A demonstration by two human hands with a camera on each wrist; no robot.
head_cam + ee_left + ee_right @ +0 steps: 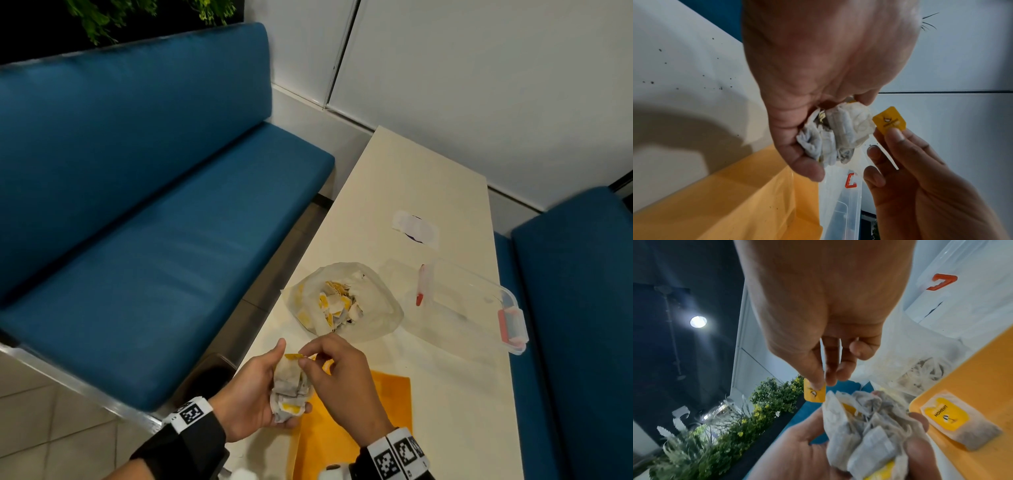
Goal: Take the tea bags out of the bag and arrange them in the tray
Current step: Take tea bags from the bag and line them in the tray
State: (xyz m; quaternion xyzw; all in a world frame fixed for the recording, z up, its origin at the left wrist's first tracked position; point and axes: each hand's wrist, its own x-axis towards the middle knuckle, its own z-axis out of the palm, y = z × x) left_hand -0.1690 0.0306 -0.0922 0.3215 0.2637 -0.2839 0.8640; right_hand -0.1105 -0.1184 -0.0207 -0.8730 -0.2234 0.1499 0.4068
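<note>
My left hand [260, 390] grips a bunch of several white tea bags [291, 387] over the near end of the orange tray [376, 404]. The same bunch of tea bags [834, 134] fills its palm in the left wrist view. My right hand [335, 373] pinches a small yellow tag [890, 121] at the top of the bunch, between thumb and forefinger [816, 378]. One tea bag with a yellow label [960, 423] lies flat on the tray [982, 386]. The open clear plastic bag [342, 301] holding more tea bags stands just beyond my hands.
A clear plastic container [459, 301] with red clips lies right of the bag. A white wrapper [416, 228] lies farther along the cream table [428, 178]. Blue benches [137, 205] run along both sides of the table.
</note>
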